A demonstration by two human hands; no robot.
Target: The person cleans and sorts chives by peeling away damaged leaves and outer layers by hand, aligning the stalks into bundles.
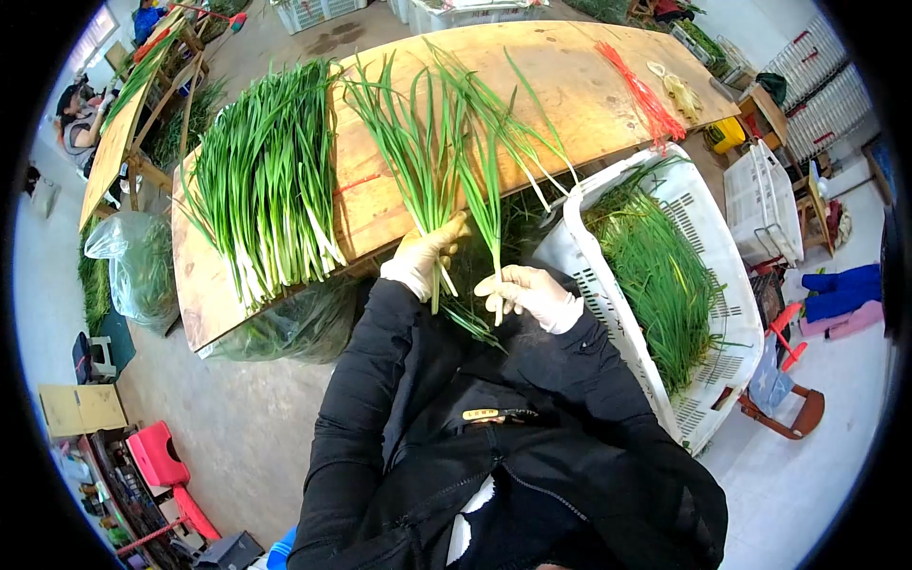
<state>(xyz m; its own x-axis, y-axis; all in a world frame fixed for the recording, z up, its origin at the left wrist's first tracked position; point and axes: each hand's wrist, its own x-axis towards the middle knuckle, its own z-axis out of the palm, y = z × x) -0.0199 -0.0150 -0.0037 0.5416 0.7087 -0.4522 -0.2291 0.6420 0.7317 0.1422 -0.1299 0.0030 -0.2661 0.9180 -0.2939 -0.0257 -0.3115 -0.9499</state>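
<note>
A loosened pinch risked spillage toward six o'clock;
left fingers [454,229] closed round a green bunch [425,185]; right fingers [516,276] pinched a few stalks [488,204] near their base.

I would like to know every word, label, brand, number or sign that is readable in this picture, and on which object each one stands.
No text can be read with certainty.
White crate at the top edge: dark characters, too small to read surely.
Small yellow tag on the black clothing: dark marks, too small and blurred to read.
</note>
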